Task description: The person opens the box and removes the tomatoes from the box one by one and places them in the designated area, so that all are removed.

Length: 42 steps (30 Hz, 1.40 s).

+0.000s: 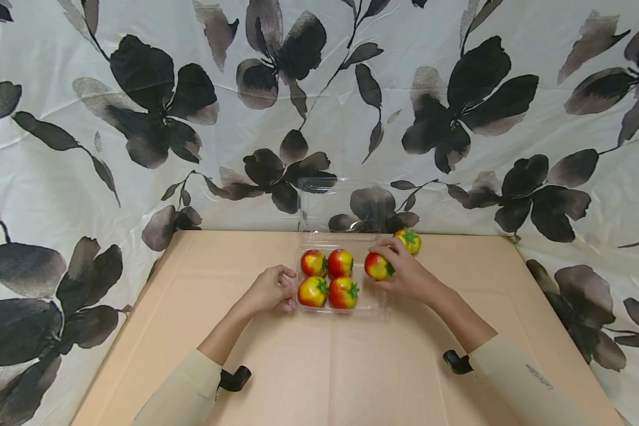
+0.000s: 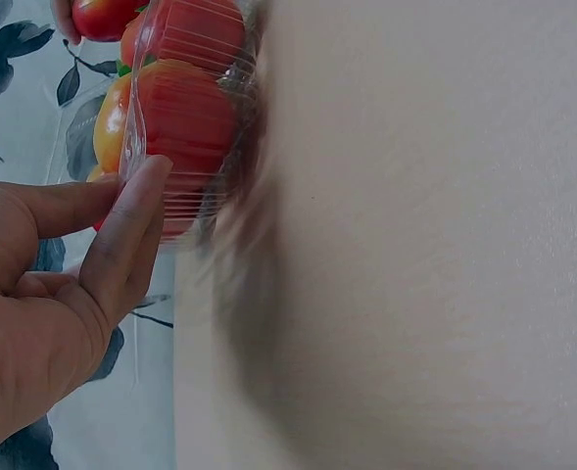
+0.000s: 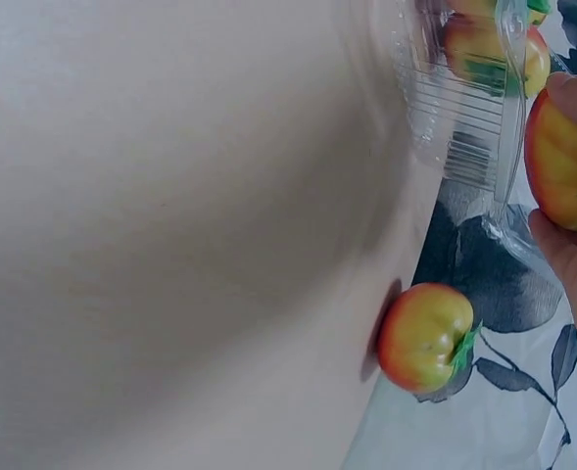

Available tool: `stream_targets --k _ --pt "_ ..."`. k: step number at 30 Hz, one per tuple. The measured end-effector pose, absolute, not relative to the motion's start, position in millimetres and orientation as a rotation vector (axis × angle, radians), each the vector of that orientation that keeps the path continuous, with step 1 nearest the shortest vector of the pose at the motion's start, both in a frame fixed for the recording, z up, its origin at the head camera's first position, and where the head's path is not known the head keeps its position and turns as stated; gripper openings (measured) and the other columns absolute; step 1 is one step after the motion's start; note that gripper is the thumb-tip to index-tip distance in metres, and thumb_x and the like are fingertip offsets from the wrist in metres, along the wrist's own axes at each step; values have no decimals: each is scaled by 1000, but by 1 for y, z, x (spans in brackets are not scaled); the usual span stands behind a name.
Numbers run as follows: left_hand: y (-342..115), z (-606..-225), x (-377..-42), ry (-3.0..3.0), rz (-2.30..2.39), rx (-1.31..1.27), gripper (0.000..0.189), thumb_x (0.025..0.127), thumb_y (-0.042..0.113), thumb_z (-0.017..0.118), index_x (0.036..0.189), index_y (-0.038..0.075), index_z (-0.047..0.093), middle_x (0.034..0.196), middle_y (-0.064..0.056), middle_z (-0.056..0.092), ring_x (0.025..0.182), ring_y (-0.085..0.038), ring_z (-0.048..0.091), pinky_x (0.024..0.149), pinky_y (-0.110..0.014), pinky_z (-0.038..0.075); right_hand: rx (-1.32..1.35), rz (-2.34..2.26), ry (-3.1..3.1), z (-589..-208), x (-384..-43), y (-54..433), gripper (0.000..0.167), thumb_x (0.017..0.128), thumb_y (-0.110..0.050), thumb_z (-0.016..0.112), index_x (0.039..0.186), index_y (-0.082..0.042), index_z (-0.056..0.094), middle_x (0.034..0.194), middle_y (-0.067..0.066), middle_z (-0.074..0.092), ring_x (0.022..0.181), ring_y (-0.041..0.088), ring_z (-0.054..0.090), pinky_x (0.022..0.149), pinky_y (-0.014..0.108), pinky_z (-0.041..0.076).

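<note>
A clear plastic clamshell box (image 1: 370,300) lies with its lid (image 1: 346,204) raised at the back. Inside on the left sit several red-and-yellow fruits (image 1: 341,262) with green leafy tops, in two rows. My left hand (image 1: 270,288) pinches the box's left rim (image 2: 133,137) between thumb and fingertips. In my right hand (image 1: 404,269), thumb and fingers grip another such fruit (image 3: 560,166) over the right part of the box. A further fruit (image 3: 425,338) rests behind that hand; in the head view the hand partly covers the loose fruit.
The box stands on a tan tabletop (image 1: 298,367), near its back edge. A white cloth with dark flowers (image 1: 362,118) hangs behind. Black wrist straps with mounts (image 1: 235,378) show at both sleeves.
</note>
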<state>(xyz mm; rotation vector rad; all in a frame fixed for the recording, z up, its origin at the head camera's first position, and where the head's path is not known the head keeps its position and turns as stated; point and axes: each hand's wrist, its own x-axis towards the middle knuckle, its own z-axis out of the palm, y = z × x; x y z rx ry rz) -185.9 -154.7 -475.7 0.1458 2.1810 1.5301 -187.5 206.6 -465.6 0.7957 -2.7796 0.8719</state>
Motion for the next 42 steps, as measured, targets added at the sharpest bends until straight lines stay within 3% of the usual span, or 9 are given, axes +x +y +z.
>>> stream_targets --k 10,19,29,35,42 --pt "-156 -473 -185 2199 1512 162 36 94 -10 58 129 -9 51 89 -18 65 60 -21 71 62 -42 66 629 923 -2853 -462 -177 224 82 76 -18 93 144 -12 48 146 13 44 131 38 51 107 60 53" --pt "-156 -476 -185 2194 1522 173 36 94 -10 58 129 -9 52 88 -17 66 61 -22 71 62 -43 67 522 949 -2827 -462 -168 245 80 75 -20 94 142 -16 51 143 16 43 131 41 49 105 61 53" --pt "-157 -474 -185 2206 1509 184 36 93 -10 57 129 -11 51 87 -17 67 61 -23 72 61 -41 66 505 829 -2738 -458 -173 270 80 75 -8 92 143 -6 50 136 23 48 125 41 50 103 66 52" --pt "-156 -474 -186 2212 1509 188 38 93 -10 57 130 -10 51 87 -17 67 62 -24 72 63 -42 67 417 858 -2732 -448 -182 283 81 79 -8 88 143 6 41 139 27 48 128 44 47 108 68 44" --pt "-156 -475 -185 2215 1504 201 38 93 -9 58 130 -11 51 87 -17 67 61 -22 72 63 -41 67 252 937 -2761 -448 -190 297 79 83 -12 86 146 5 41 144 30 45 129 47 46 110 68 44"
